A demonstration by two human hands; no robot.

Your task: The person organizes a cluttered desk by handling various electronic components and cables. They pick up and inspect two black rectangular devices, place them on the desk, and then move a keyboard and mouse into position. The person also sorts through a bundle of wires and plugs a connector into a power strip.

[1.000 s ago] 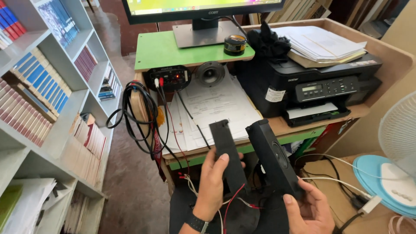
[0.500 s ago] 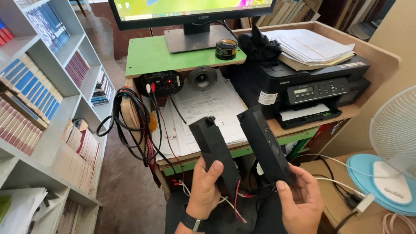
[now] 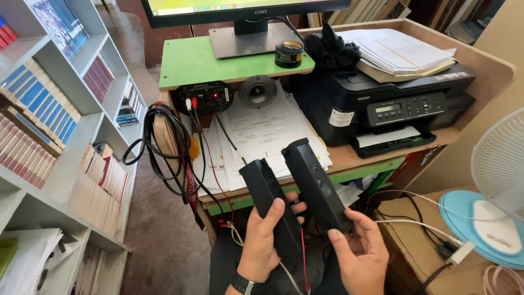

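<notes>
Both speaker bars are lifted off the desk (image 3: pixel 382 158): left hand (image 3: pixel 267 240) grips the left speaker bar (image 3: pixel 270 207), right hand (image 3: pixel 360 254) clasps the right speaker bar (image 3: pixel 316 183) (wires dangling at 6 o'clock), neither set down yet

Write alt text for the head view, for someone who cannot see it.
Two bare hands each hold a long black speaker bar upright over a cluttered desk: the left hand grips the left speaker bar, the right hand the right speaker bar. Behind are loose papers, a black printer and a monitor stand on a green shelf.
</notes>
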